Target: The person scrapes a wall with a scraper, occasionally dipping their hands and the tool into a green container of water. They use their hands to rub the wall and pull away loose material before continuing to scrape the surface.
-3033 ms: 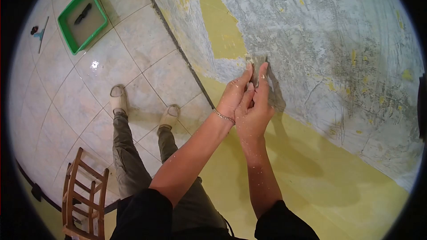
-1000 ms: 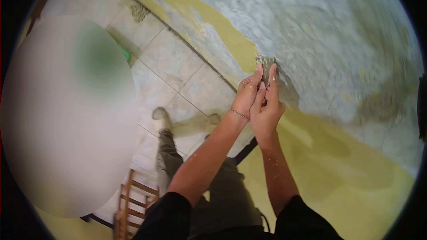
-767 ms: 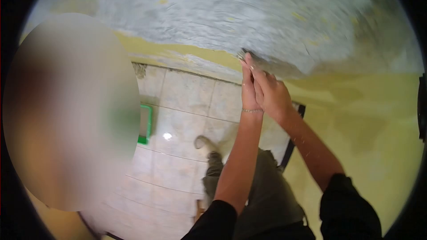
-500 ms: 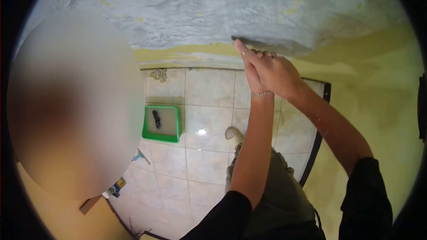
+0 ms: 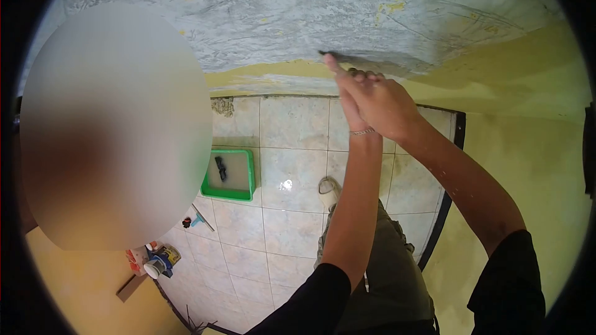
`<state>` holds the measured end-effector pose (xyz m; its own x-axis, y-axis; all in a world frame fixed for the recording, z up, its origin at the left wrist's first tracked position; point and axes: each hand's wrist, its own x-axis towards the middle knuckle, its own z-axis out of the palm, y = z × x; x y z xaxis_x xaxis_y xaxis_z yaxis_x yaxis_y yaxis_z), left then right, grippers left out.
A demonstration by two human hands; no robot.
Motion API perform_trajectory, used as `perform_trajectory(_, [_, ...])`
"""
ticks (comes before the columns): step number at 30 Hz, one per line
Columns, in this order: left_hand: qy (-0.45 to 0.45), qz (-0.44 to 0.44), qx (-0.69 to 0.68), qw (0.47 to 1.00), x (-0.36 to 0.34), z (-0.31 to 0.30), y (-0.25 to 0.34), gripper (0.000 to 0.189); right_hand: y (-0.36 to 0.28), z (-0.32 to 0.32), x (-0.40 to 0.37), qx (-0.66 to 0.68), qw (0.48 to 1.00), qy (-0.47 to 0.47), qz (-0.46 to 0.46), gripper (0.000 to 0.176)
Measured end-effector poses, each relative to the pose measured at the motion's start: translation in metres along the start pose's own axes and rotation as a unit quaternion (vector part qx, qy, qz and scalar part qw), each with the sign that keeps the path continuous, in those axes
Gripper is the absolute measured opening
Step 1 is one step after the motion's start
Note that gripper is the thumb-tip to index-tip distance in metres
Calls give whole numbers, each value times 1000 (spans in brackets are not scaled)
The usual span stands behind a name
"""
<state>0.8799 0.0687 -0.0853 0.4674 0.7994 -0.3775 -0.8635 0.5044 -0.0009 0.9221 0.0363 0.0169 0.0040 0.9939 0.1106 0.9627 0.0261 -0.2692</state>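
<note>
Both my hands meet at the lower part of a wall patched with grey-white plaster (image 5: 261, 22). My left hand (image 5: 349, 107), with a chain bracelet at its wrist, is closed and partly hidden under the right. My right hand (image 5: 390, 107) lies over it, fingers bent. A dark, thin-edged tool (image 5: 321, 53) juts past the fingertips against the plaster. Its body is covered by the hands, so its kind and each hand's share of the grip do not show.
A green tray (image 5: 251, 177) of cloudy water with a dark object (image 5: 220, 169) inside stands on the tiled floor (image 5: 292, 167). A squeegee (image 5: 200, 218) and containers (image 5: 162, 260) lie at lower left. A blurred oval hides the left side. My shoe (image 5: 328, 192) is below.
The view has shifted slightly, showing more plaster above and more containers at lower left. My joined hands and the dark tool edge have moved slightly left in view, staying at the wall.
</note>
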Motion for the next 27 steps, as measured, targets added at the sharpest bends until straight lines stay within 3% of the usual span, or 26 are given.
perform_trajectory(3, [6,-4,-3,1000,2,-1,7,34,-8,0,16,37,998,-57,10,71])
perform_trajectory(7, [9,-10,-13,1000,4,4,11,33,-7,4,15,14,1000,-6,-24,74])
perform_trajectory(9, [14,-12,-12,1000,3,3,14,33,-14,-1,5,33,994,-70,72,77])
perform_trajectory(13, [-16,-19,-19,1000,1,6,13,31,-19,-1,8,-3,996,-72,43,77])
perform_trajectory(16, [-7,-51,16,999,-3,9,11,33,-17,7,0,24,995,-49,85,77])
perform_trajectory(18, [6,-46,-3,999,-4,11,23,34,-18,18,7,9,999,6,37,77])
perform_trajectory(20, [8,-28,-39,999,-4,23,23,35,-15,12,3,26,999,-11,42,77])
perform_trajectory(22, [9,-35,70,997,-14,33,20,36,-12,9,3,43,997,-22,60,78])
perform_trajectory(25, [-45,-41,7,998,-3,20,37,28,-12,15,7,52,998,20,12,78])
perform_trajectory(27, [-24,-29,5,999,-1,22,26,29,-11,14,12,47,997,67,-9,74])
